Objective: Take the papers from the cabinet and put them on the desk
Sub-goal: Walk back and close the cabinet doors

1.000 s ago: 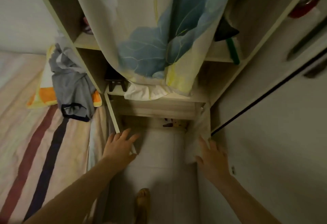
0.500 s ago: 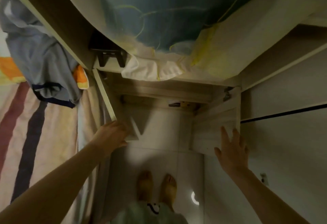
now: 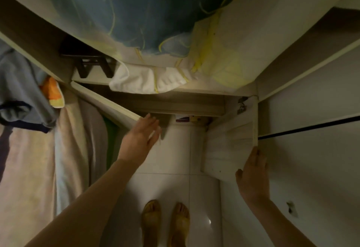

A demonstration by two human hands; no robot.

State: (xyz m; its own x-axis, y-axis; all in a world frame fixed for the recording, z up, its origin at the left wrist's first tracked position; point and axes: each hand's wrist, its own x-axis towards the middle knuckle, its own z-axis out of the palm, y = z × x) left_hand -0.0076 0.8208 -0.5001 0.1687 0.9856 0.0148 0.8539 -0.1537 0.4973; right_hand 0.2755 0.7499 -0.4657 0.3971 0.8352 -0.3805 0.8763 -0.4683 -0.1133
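Note:
The low cabinet (image 3: 187, 104) under the wardrobe shelf stands with both doors swung out. Its left door (image 3: 109, 103) angles toward the bed and its right door (image 3: 229, 145) lies back against the wardrobe front. Deep in the dark opening I see only a striped edge (image 3: 182, 119) and a yellowish item (image 3: 195, 119); no papers can be made out. My left hand (image 3: 142, 135) hovers with fingers spread, blurred, just past the left door's end. My right hand (image 3: 253, 174) rests flat against the right door's outer corner, holding nothing.
A blue and yellow cloth (image 3: 155, 22) hangs over the shelf above, its white hem (image 3: 144, 80) drooping over the cabinet top. A black stand (image 3: 91, 65) sits on the shelf. The bed (image 3: 29, 159) with clothes is at left. My sandalled feet (image 3: 165, 221) stand on white tiles.
The view has tilted further down. My left hand has left the left door's edge and moved right toward the opening. My right hand has slid onto the right door's outer corner.

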